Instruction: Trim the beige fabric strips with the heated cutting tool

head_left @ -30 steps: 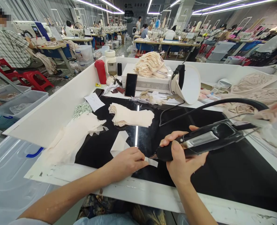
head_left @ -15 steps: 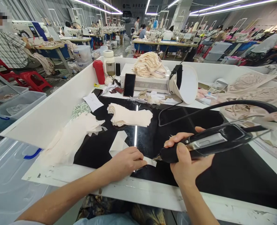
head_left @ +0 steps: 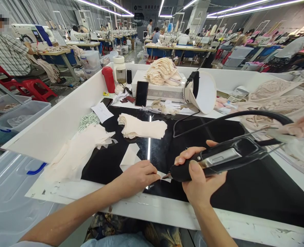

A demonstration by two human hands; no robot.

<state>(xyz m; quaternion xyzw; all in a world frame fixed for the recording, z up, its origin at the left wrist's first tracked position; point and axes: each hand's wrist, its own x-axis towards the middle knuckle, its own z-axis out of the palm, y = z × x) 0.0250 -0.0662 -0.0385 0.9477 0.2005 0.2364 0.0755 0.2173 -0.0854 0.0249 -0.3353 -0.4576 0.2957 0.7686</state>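
My right hand (head_left: 202, 183) is wrapped round a black corded handheld tool (head_left: 218, 161) with a pointed metal tip. That tip touches or hovers just over a cream fabric piece (head_left: 167, 179) on the black tabletop (head_left: 246, 195); exact contact is hard to tell. My left hand (head_left: 138, 176) has its fingers closed together on the same piece, holding it down and covering much of it. Behind my left hand lies another flat cream piece (head_left: 130, 156). A folded stack of cream fabric (head_left: 143, 127) rests farther back.
Loose cream pieces (head_left: 74, 151) spread at the left. At the back stand a white machine box (head_left: 164, 94), a phone (head_left: 142, 94), a red cup (head_left: 108, 79) and a white lampshade (head_left: 205, 92). A blurred hand (head_left: 302, 127) reaches in at right, near the tool's cable (head_left: 244, 115).
My right hand has moved the tool left, bringing its tip closer to my left fingers. My left hand stays nearly still. The blurred hand at right has shifted left.
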